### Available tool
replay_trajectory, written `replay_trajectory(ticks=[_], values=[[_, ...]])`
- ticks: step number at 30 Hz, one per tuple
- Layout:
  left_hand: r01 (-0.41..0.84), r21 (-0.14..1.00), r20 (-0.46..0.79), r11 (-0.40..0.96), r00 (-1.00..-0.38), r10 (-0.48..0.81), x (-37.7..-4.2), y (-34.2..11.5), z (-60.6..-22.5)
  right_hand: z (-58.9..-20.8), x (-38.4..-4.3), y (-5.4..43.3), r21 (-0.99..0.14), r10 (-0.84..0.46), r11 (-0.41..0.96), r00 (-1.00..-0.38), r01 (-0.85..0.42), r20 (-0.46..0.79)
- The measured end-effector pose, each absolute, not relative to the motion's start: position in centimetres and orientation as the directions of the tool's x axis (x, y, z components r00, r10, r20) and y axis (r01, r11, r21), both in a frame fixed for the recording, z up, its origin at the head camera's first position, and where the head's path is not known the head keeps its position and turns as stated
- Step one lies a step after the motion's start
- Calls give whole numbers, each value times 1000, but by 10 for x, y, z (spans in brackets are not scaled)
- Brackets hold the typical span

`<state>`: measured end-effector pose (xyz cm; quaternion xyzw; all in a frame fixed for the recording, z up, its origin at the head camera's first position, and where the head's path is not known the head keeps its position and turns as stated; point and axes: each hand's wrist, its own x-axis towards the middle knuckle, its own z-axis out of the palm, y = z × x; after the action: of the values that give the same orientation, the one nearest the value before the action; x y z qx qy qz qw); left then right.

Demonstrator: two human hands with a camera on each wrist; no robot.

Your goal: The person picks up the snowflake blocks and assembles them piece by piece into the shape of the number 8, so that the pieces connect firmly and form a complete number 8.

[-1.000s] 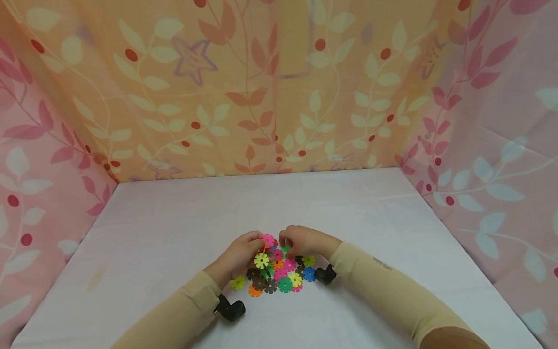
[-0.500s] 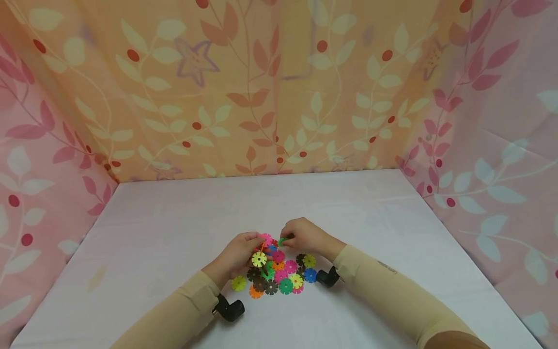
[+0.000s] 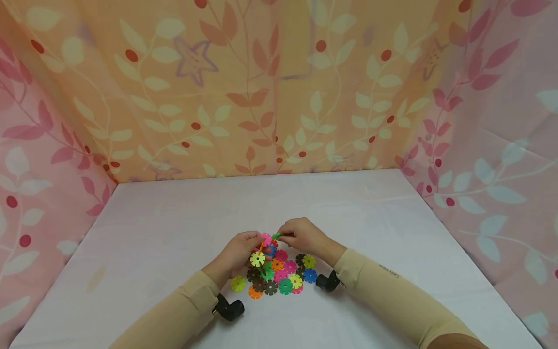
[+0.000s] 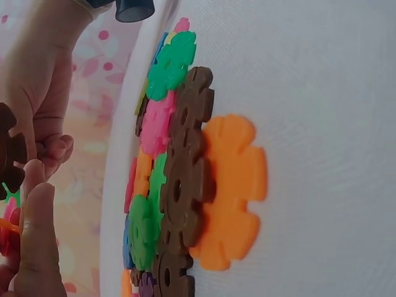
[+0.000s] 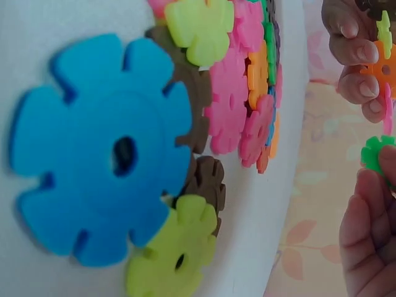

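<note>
In the head view, my left hand (image 3: 237,249) holds a joined cluster of notched plastic snowflake discs above a loose pile. A pink disc (image 3: 265,239) and a yellow disc (image 3: 257,259) show in it, and the right wrist view adds an orange disc (image 5: 378,69). My right hand (image 3: 305,237) pinches a green disc (image 5: 373,153) by its edge, right beside the cluster's pink disc. In the right wrist view the green and pink discs are very close; whether they touch I cannot tell. Fingers hide part of the cluster.
Loose discs lie overlapping on the white table (image 3: 183,232) under the hands, among them a blue disc (image 5: 105,154) at the right and an orange disc (image 4: 232,192) at the near side. Patterned cloth (image 3: 244,87) stands behind and at both sides.
My right hand has lifted the green disc from the far side of the pile and brought it up and left to the cluster. The left hand has stayed almost still.
</note>
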<state>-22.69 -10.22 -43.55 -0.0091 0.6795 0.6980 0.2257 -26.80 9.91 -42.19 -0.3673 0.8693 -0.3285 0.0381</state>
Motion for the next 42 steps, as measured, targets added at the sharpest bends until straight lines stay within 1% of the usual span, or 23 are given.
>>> replay_trajectory(ticks=[5,8,10,15,18,22,26,30,33,38,42], values=[[-310,950,-306,36,-905,295,-225,-102,-435,-421,-268,99,-571,-659,530,-728,-627,188],[-299,953,-300,47,-912,281,-224,-101,-433,-421,-268,100,-536,-668,534,-715,-654,207],[-299,952,-304,60,-915,265,-223,-100,-432,-421,-268,101,-498,-685,528,-692,-688,229],[-303,949,-316,91,-921,228,-222,-98,-431,-418,-269,102,-395,-743,489,-609,-778,278],[-309,946,-324,101,-922,214,-221,-96,-430,-416,-268,102,-348,-772,475,-572,-808,277],[-306,946,-322,104,-922,216,-218,-95,-428,-415,-269,104,-308,-799,462,-541,-832,263],[-297,950,-311,93,-922,232,-217,-95,-428,-416,-269,107,-336,-796,440,-535,-833,283],[-267,958,-285,104,-928,239,-218,-96,-426,-418,-268,110,-409,-774,383,-529,-828,347],[-251,959,-276,131,-931,240,-218,-97,-425,-418,-268,111,-443,-758,339,-520,-830,394],[-248,959,-277,139,-923,268,-216,-98,-424,-417,-268,110,-426,-775,330,-499,-842,388],[-239,962,-268,136,-923,275,-212,-97,-419,-417,-268,110,-405,-779,361,-510,-840,364]])
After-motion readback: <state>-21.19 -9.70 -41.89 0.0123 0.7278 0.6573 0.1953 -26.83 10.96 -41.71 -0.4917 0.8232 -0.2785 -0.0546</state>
